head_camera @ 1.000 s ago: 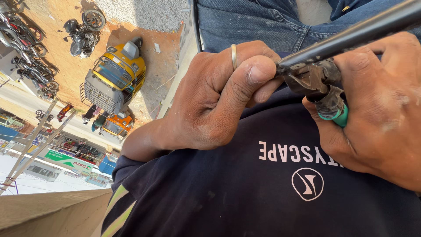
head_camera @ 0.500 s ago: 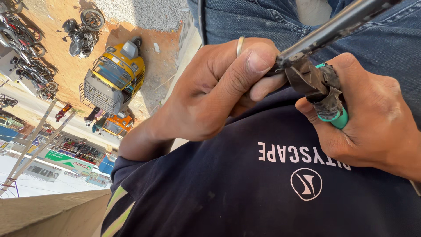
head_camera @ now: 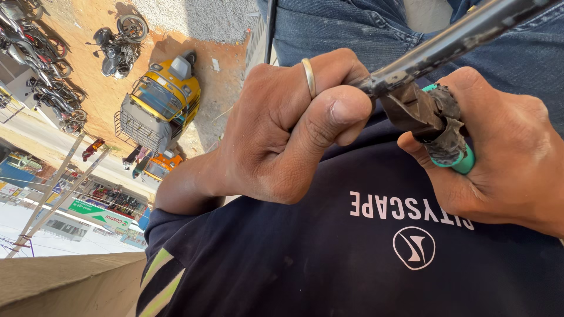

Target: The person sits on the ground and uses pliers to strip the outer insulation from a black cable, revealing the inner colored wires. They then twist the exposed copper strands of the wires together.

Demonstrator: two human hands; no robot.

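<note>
Pliers (head_camera: 432, 120) clamp metal rod (head_camera: 458, 35) between left hand (head_camera: 282, 123) and right hand (head_camera: 505, 158).

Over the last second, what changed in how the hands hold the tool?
Little changed. The left hand slid its thumb forward along the dark metal rod, its tip now beside the worn black fitting. The right hand shifted slightly around the green-tipped handle. Both grips, the gold-coloured ring and the yellow vehicle below stayed as before.
</note>
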